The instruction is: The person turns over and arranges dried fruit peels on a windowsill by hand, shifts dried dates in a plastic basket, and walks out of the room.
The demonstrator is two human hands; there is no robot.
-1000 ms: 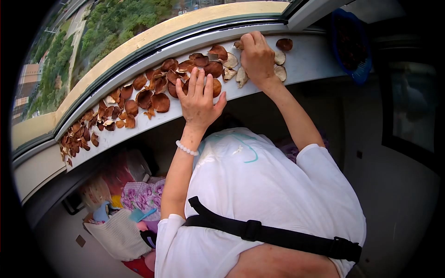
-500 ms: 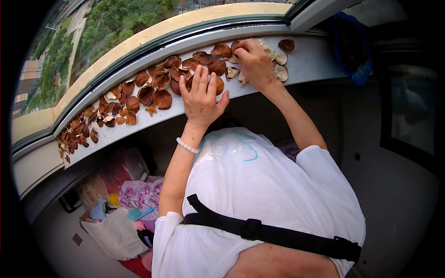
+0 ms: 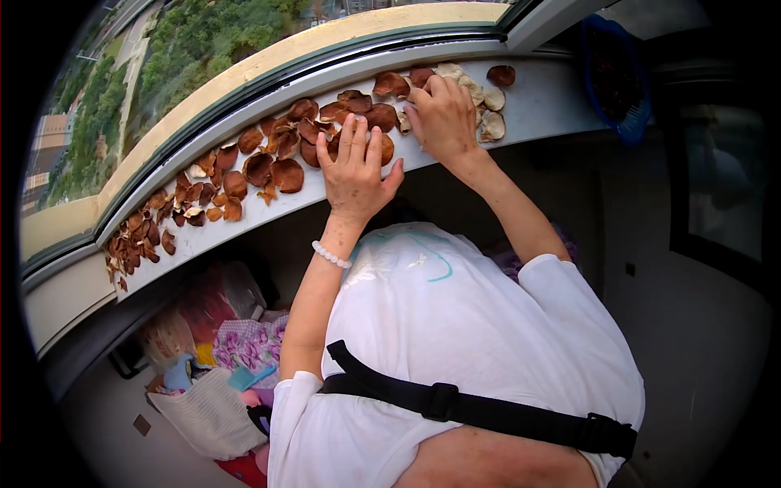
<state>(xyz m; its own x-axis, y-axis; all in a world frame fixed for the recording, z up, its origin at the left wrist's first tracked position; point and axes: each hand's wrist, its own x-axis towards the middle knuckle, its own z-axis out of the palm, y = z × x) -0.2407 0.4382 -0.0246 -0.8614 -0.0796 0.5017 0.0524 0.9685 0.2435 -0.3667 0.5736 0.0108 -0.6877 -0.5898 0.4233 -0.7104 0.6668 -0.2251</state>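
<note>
Pieces of brown dried peel (image 3: 286,175) lie along the white windowsill (image 3: 268,213), some overlapping. Over several of them my left hand (image 3: 358,171) is open, fingers stretched out and thumb apart, with a peel piece partly showing beside its fingers. On its wrist is a beaded bracelet (image 3: 331,254). My right hand (image 3: 447,122) bends over the pieces farther right, its thumb away from the index finger and no piece visible in its grasp. Pale, turned-over peel pieces (image 3: 492,126) lie beside and behind this hand. What is under its palm is hidden.
A window frame (image 3: 309,77) borders the sill at the back. A blue basket (image 3: 617,81) with dark contents stands at the right end beyond a lone brown piece (image 3: 501,76). Below left are a white woven bag (image 3: 203,415) and flowered cloth (image 3: 248,342).
My right hand has shifted slightly left and toward me, its thumb now apart from the fingers. The brown piece by its fingertips shows more fully. My left hand stays nearly still.
</note>
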